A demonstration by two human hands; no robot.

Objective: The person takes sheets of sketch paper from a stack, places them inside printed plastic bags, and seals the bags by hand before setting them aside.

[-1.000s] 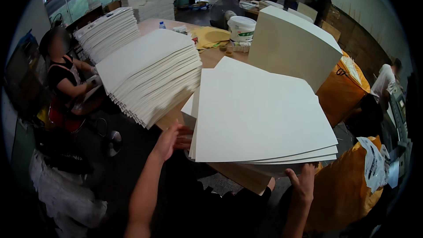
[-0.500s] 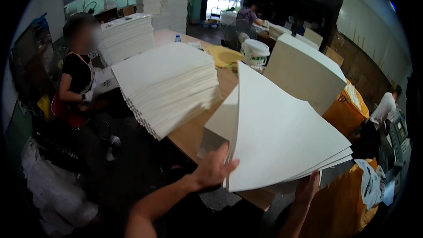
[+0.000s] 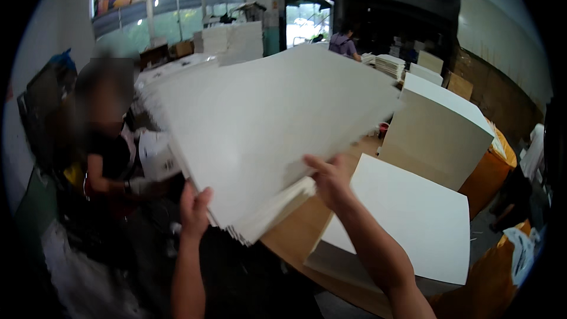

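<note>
**Sheets lifted clear over the workbench**

I'm looking down into a large workshop with tall windows at the back and an open doorway [image 3: 304, 20] letting in daylight. Pale stacks of board stand all around, on tables far back and near. Below me runs a brown wooden table [image 3: 298, 233], smooth and bare where it shows. On it, to my right, lies a flat pile of white sheets [image 3: 413, 218], square-cornered and matte. Behind that stands a taller block of sheets [image 3: 440, 130], its cut side cream and its top white, next to an orange-brown bag [image 3: 490, 168].

A seated person in a dark top [image 3: 109, 153] is at my left, and another person in a purple shirt [image 3: 342, 41] stands far back.

The thick bundle of white sheets [image 3: 266, 124] fills the middle of my view, raised off the table and tilted, its lower corner fanning into many thin edges. It is blurred with motion. My left hand [image 3: 194, 210] grips its lower left edge, fingers curled up and closed against the underside. My right hand [image 3: 331, 180] is at the bundle's lower right edge, thumb pressing on top of the sheets and fingers wrapped under, so both hands have hold of it.
</note>
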